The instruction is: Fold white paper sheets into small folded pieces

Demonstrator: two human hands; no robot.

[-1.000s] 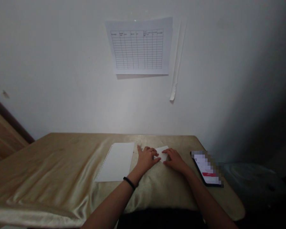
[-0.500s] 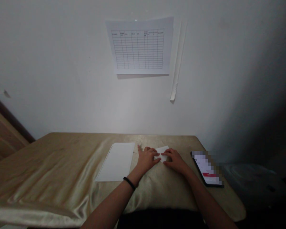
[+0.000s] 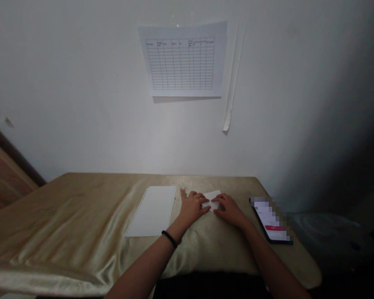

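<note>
A small piece of folded white paper [image 3: 214, 194] lies on the gold satin cloth between my two hands. My left hand [image 3: 193, 205], with a black band at its wrist, grips the paper's left side with bent fingers and thumb. One of its fingers sticks out to the far left, off the paper. On the right side, my right hand [image 3: 228, 208] has its fingers and thumb curled over the paper's edge. The fingertips of both hands are close together near the middle of the paper. My fingers cover parts of it, so its exact folds are hard to make out.
Left of my hands lies a white loose-leaf sheet [image 3: 152, 211] with punched holes. A phone [image 3: 269, 222] with a lit, partly blurred screen rests near the right edge of the cloth-covered table [image 3: 81, 216]. A printed table sheet [image 3: 183, 62] hangs on the wall ahead.
My right fingers have shifted very slightly on the folded paper, their tips now a little farther from the left fingertips. The rest looks the same.
</note>
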